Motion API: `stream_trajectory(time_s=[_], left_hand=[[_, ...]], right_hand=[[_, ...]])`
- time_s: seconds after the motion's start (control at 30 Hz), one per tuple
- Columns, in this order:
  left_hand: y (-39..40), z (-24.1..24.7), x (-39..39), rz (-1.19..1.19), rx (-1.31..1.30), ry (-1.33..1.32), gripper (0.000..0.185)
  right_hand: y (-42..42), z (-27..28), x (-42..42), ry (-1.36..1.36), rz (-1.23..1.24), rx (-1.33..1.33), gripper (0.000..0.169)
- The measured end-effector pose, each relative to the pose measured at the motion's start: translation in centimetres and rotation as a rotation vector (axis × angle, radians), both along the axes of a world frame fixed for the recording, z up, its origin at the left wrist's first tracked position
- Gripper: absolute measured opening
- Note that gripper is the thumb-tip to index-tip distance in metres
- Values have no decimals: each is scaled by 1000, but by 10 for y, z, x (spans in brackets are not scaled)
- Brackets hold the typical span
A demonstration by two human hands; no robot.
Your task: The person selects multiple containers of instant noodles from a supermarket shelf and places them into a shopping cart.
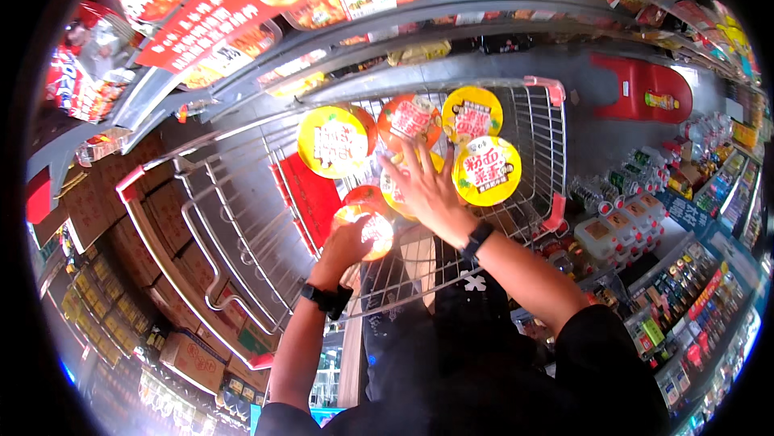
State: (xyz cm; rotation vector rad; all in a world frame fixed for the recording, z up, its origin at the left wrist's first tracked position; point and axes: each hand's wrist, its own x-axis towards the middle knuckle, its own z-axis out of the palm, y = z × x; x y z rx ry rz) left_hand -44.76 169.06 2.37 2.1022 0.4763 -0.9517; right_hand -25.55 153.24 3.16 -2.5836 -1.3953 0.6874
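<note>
Inside a wire shopping cart stand several instant-noodle cups with yellow or orange-red lids. My left hand grips the side of an orange-lidded cup, whose top is washed out by glare. With fingers spread, my right hand lies over a yellow-lidded cup and partly hides it; whether it presses on the lid is unclear. Close to its right side is another yellow-lidded cup. Beyond the fingertips are an orange-red cup and a yellow cup. A further yellow cup stands at the left.
The cart's red child-seat flap and handle lie to the left. Packaged-food shelves run along the far side. Cardboard boxes are at lower left. On the right are large bottles and a red basket holding a drink bottle.
</note>
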Motion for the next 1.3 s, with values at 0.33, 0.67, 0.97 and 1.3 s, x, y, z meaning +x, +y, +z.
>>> stream_trajectory(time_s=[0.33,0.67,0.97,1.3], left_hand=[[-36,-25,64,5,169,-434,68],[-43,-45,60,83,-22,-242,45],[-21,4,13,-78,330,10,95],[-11,-25,10,-89,151,66,96]], right_hand=[[-45,-60,10,478,87,-54,31],[-133,-43,134,660,-511,15,49],[-112,-33,137,1186,-1091,166,43],[3,-70,76,1147,-1166,389,40]])
